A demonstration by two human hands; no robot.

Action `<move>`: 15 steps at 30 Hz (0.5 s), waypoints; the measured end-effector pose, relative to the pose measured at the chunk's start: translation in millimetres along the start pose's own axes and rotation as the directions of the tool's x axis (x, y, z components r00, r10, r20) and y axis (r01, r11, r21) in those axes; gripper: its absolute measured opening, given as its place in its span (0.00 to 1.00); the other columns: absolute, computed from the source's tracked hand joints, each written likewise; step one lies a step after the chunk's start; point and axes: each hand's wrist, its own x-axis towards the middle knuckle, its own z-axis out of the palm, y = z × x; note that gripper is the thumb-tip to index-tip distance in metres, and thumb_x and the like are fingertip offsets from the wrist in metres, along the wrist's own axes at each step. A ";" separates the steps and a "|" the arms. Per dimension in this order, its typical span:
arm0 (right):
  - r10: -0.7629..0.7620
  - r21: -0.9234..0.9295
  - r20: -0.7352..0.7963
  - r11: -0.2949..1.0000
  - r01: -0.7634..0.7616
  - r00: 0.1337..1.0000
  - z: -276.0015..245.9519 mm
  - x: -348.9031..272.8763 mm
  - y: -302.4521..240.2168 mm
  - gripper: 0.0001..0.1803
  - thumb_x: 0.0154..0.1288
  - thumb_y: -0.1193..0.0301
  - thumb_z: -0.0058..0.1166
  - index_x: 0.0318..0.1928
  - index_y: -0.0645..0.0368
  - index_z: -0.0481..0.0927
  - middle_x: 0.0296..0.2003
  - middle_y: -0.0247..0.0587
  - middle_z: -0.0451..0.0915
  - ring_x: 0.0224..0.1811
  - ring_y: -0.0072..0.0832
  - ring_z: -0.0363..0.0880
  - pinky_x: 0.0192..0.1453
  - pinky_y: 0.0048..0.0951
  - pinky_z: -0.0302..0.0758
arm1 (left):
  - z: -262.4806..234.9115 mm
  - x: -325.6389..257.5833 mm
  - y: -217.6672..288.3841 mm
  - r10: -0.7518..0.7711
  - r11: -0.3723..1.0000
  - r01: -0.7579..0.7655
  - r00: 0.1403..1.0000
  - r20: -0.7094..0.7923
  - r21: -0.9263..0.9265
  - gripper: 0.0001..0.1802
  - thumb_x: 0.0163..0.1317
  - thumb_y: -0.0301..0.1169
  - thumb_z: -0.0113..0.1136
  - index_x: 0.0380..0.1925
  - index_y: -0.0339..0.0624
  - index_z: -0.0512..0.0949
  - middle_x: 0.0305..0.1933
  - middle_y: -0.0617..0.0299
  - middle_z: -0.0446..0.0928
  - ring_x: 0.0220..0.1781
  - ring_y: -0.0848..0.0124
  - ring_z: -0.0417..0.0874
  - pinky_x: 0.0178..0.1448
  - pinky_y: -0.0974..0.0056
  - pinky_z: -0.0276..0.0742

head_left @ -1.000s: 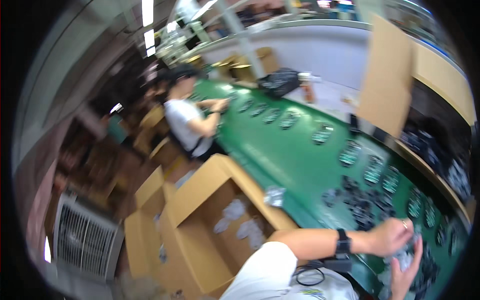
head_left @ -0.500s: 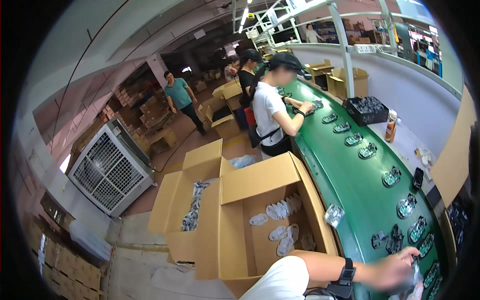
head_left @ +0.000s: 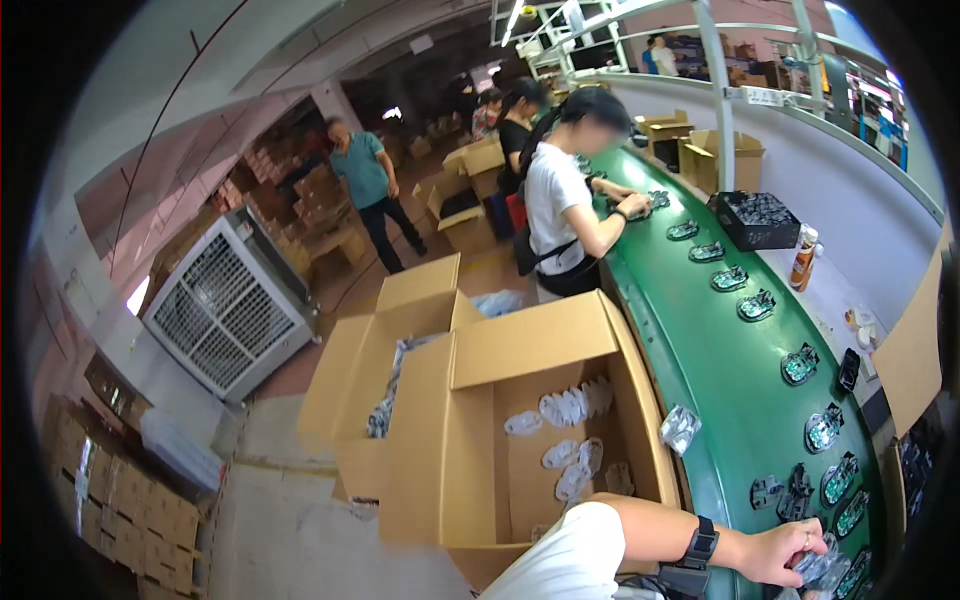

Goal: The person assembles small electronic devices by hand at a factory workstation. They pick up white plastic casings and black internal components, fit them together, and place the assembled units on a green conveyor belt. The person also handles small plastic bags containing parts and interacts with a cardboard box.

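Note:
My left hand (head_left: 785,555) reaches from the lower edge over the green conveyor belt (head_left: 690,345), a black band on its wrist. Its fingers are bent around a clear plastic-wrapped piece (head_left: 822,568) near the belt's far edge; the piece's contents are hard to make out. Just beyond the hand lie two dark parts (head_left: 796,492). Beside them runs a row of oval electronic assemblies with green circuit boards (head_left: 823,428). Another clear wrapped piece (head_left: 681,429) rests on the belt's near edge. My right hand is out of view.
Left of the belt stands an open cardboard box (head_left: 470,480) with several wrapped pieces inside, and another open box (head_left: 345,375) behind it. A co-worker (head_left: 565,200) handles parts farther up the belt. A black bin (head_left: 757,222) and spray can (head_left: 803,260) stand along the far side.
My view has shifted slightly, so the belt and boxes sit differently in it. My left hand's fingers have come down around the wrapped piece. The person in teal appears turned differently.

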 end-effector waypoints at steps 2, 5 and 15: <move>-0.015 -0.009 -0.010 1.000 0.015 1.000 -5.1 -1.8 7.7 0.15 0.75 0.69 0.54 0.49 0.71 0.84 0.46 0.58 0.85 0.48 0.41 0.83 0.55 0.37 0.79 | 8.7 1.0 -23.3 0.108 0.981 -0.112 0.994 0.034 0.157 0.26 0.47 0.29 0.72 0.49 0.35 0.79 0.46 0.52 0.69 0.33 0.61 0.78 0.40 0.60 0.77; -0.038 0.049 -0.100 0.998 0.043 0.994 -14.0 -12.6 41.1 0.15 0.75 0.69 0.54 0.48 0.71 0.84 0.46 0.58 0.85 0.48 0.42 0.83 0.55 0.37 0.79 | 11.7 1.2 -32.4 0.274 0.904 -0.282 0.959 0.068 0.321 0.16 0.54 0.34 0.69 0.40 0.37 0.80 0.37 0.48 0.75 0.34 0.52 0.80 0.39 0.53 0.77; 0.071 0.058 -0.050 0.996 -0.068 0.996 -11.5 -1.8 -36.1 0.21 0.72 0.66 0.61 0.59 0.67 0.81 0.57 0.55 0.82 0.58 0.43 0.81 0.64 0.39 0.75 | -11.2 11.3 2.7 0.259 0.845 -0.223 0.966 -0.006 0.487 0.11 0.69 0.33 0.58 0.46 0.39 0.81 0.27 0.52 0.74 0.28 0.50 0.79 0.31 0.48 0.73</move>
